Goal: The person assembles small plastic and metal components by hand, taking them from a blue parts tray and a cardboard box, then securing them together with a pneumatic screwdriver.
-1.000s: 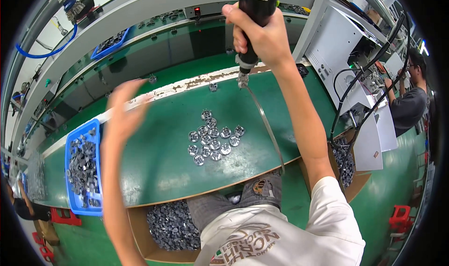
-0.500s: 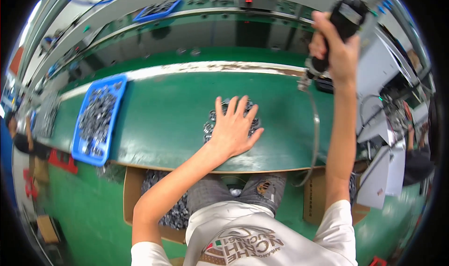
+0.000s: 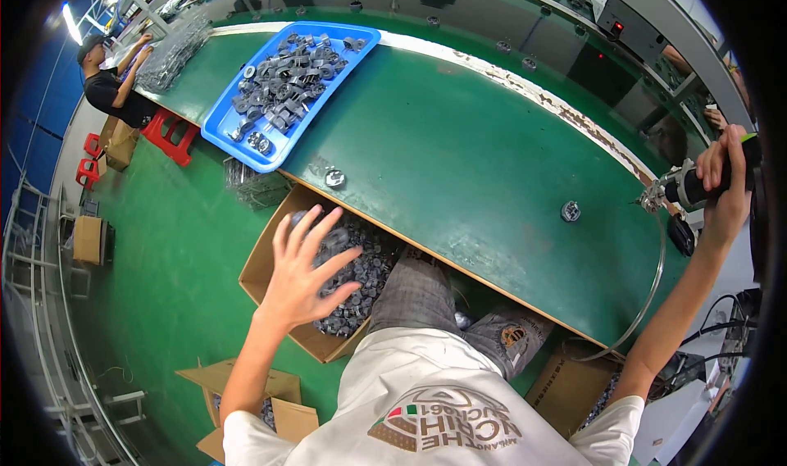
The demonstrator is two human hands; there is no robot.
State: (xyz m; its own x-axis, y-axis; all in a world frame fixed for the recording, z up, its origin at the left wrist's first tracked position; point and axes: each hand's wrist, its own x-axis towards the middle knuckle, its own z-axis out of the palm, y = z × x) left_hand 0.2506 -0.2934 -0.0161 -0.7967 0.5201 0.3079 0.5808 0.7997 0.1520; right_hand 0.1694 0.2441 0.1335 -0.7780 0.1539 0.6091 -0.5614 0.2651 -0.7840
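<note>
My left hand (image 3: 302, 279), fingers spread, is above an open cardboard box (image 3: 264, 261) below the table's front edge. Small grey-black round parts (image 3: 365, 281) fill much of the box. Beside the fingers a few parts are blurred; I cannot tell whether they are falling. At the right, my right hand (image 3: 728, 187) grips a black power screwdriver (image 3: 690, 190), its metal nose pointing left over the table. One loose round part (image 3: 570, 211) rests on the green table near that nose; another round part (image 3: 334, 178) lies by the front edge near the blue tray (image 3: 288, 145).
The tray holds many similar parts. A thin clear hose (image 3: 658, 261) hangs from the screwdriver's nose. Behind the table runs a dark line with round parts on it. Another cardboard box (image 3: 287, 421) stands at lower left. Red stools (image 3: 170, 138) and a co-worker (image 3: 111, 89) are far left.
My left hand has moved left off the table, from the cluster of round parts to above the box. Most of that cluster has left the tabletop. The view has swung left; the screwdriver stays in my right hand.
</note>
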